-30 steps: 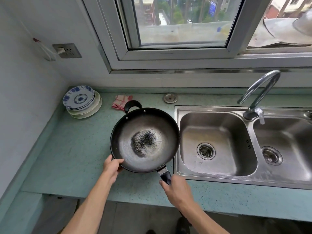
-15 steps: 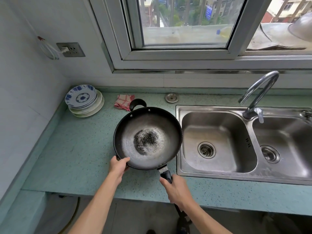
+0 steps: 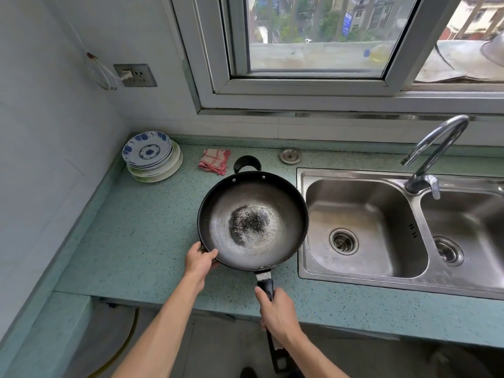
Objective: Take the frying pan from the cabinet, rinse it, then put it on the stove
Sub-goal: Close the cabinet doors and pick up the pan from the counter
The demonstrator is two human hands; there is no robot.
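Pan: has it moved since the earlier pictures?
Yes. The pan went slightly right, toward the sink: its small handle overlapped the cloth before and now stands clear of it.

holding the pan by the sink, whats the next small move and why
Probably carry the frying pan right, into the left sink basin near the faucet. It is over the counter with dark residue in its middle; the right hand grips the handle and the left hand holds the rim.
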